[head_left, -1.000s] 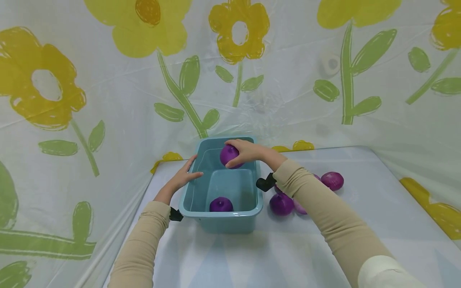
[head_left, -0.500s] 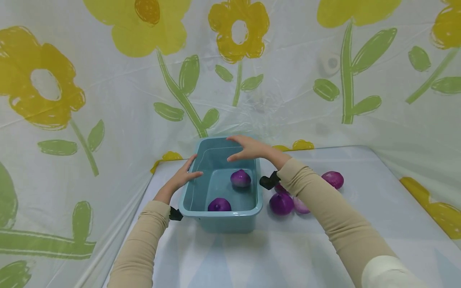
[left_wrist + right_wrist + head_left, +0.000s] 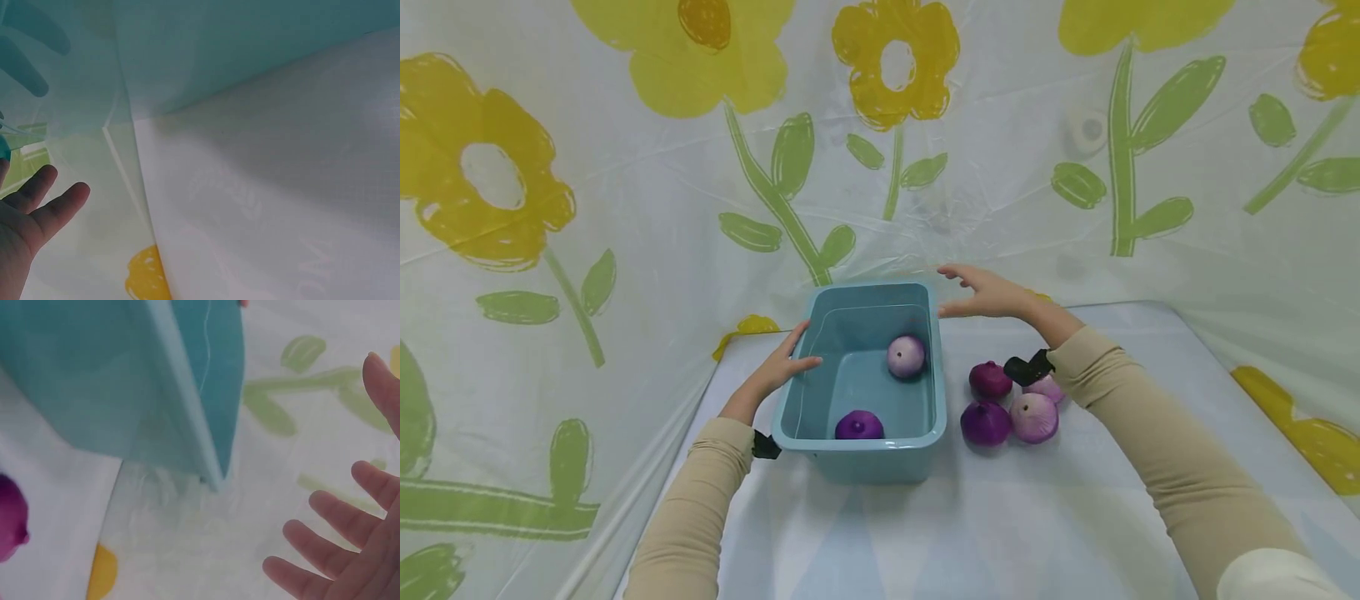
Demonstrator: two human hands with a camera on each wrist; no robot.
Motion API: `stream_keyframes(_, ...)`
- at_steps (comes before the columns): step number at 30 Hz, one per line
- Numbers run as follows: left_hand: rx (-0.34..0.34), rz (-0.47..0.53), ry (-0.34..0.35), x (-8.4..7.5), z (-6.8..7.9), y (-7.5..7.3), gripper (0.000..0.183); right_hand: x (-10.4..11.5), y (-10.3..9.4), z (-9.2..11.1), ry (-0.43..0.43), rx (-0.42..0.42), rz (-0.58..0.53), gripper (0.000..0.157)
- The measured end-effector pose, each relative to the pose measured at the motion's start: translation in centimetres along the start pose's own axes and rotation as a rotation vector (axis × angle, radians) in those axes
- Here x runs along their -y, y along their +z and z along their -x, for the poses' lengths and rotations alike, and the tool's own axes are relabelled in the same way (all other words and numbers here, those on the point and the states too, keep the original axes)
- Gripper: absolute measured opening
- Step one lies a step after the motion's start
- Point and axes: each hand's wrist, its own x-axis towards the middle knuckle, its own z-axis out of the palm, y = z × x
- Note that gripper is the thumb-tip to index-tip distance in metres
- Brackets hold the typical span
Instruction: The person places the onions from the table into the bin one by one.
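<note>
A light blue plastic tub stands on the table with two onions inside. One, a pale purple onion, lies toward the back right; the other, a dark purple onion, is by the front wall. My left hand rests at the tub's left rim, its thumb over the edge; in the left wrist view its fingers look straight. Beyond the tub's right rim, my right hand hovers with fingers spread and holds nothing. Its straight fingers also show in the right wrist view, apart from the tub wall.
Right of the tub sit a dark red onion, a purple onion and a pale onion. Another pale onion is partly behind the right wrist's black mount. A flower-printed curtain hangs behind the table.
My right hand has let go of an onion inside the tub and moved right, out past the rim. That onion has rolled to the back right. The left hand stays at the rim.
</note>
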Motion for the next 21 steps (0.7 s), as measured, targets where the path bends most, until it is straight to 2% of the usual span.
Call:
stream_keyframes(6, 0.030, 0.026, -0.019, -3.1, 1.8, -0.1, 0.081, -3.1, -0.4, 2.7, 0.059, -0.022, 0.011, 0.076)
stream_keyframes(12, 0.030, 0.023, -0.025, -3.2, 1.9, 0.0, 0.079, -6.3, 0.6, 5.0, 0.098, -0.049, 0.005, 0.076)
stream_keyframes(21, 0.020, 0.031, -0.021, -3.4, 2.1, 0.0, 0.079, -10.3, 3.5, 8.0, 0.167, -0.067, -0.048, 0.079)
